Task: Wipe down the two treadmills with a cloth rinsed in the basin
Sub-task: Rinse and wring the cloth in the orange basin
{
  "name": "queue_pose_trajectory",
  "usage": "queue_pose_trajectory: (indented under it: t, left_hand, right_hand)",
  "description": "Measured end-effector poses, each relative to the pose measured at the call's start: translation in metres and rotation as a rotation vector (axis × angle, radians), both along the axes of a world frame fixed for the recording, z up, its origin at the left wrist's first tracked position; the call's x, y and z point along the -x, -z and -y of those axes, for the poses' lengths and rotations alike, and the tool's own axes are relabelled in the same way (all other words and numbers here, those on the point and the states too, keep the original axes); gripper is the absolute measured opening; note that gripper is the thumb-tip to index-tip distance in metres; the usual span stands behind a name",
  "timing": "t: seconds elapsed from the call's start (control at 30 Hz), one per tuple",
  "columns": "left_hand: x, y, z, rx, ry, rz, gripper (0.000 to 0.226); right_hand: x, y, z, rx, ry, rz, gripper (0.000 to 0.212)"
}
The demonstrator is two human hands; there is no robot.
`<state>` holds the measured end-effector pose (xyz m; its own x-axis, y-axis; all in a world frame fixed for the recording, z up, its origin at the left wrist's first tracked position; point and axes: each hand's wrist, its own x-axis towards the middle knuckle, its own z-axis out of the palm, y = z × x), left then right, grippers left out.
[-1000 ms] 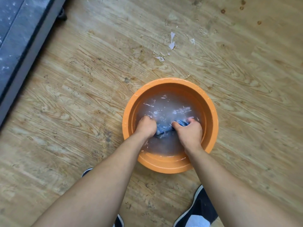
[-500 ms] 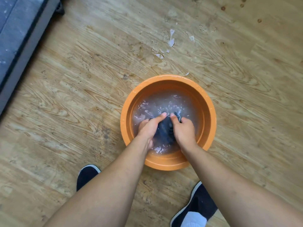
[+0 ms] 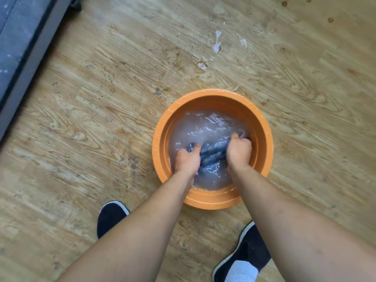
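An orange basin [image 3: 213,96] stands on the wooden floor, filled with cloudy grey water. A blue cloth [image 3: 213,153] lies bunched in the water between my hands. My left hand [image 3: 187,159] grips the cloth's left end, knuckles up. My right hand [image 3: 239,152] is closed on its right end, a little further from me. Both hands are partly under the rippling water. A grey treadmill edge [image 3: 26,64] runs along the top left corner.
Wet patches and white flecks [image 3: 216,44] mark the floor beyond the basin. My two dark shoes [image 3: 110,217] [image 3: 246,255] stand on the floor on the near side of the basin. Bare wooden floor lies left and right of the basin.
My hands have moved apart from being pressed together, stretching the cloth between them. The right hand has shifted further away, and the water is more stirred up.
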<state>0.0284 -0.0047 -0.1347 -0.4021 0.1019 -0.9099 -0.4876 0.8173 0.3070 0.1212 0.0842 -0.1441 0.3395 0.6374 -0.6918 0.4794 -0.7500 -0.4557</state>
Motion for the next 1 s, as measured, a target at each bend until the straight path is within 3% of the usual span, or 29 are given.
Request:
queue_pose_trajectory:
  t: [0.1, 0.2, 0.3, 0.43, 0.53, 0.7, 0.8, 0.87, 1.0]
  left_hand:
    - [-0.001, -0.001, 0.005, -0.019, 0.058, -0.01, 0.061]
    - [0.009, -0.001, 0.004, -0.11, -0.19, 0.216, 0.041]
    - [0.014, 0.0, 0.005, -0.074, -0.187, 0.418, 0.028]
    - [-0.001, 0.011, 0.004, -0.026, -0.213, 0.176, 0.042]
    - [-0.005, 0.007, -0.002, -0.037, -0.234, -0.02, 0.027]
    - [-0.006, 0.007, -0.009, -0.169, -0.203, -0.052, 0.036]
    - [-0.008, 0.0, -0.021, -0.298, -0.389, 0.068, 0.018]
    - [-0.012, 0.0, -0.027, -0.211, -0.595, 0.218, 0.037]
    - [-0.02, -0.012, -0.025, -0.191, -0.692, 0.389, 0.034]
  right_hand:
    - [-0.004, -0.005, -0.004, -0.02, -0.14, 0.018, 0.056]
    - [-0.011, -0.009, -0.006, 0.033, -0.305, -0.095, 0.052]
    - [-0.02, -0.011, -0.007, -0.051, -0.596, -0.083, 0.056]
    - [-0.023, -0.011, -0.011, -0.132, -0.7, 0.015, 0.048]
    - [-0.017, -0.012, -0.007, -0.044, -0.832, 0.111, 0.047]
    - [0.001, -0.028, -0.001, -0.058, -0.782, -0.04, 0.018]
    - [0.018, -0.047, 0.021, -0.118, -0.877, -0.171, 0.021]
    - [0.026, -0.05, 0.026, -0.139, -0.897, -0.106, 0.021]
    - [0.039, -0.044, 0.012, -0.054, -0.879, -0.007, 0.035]
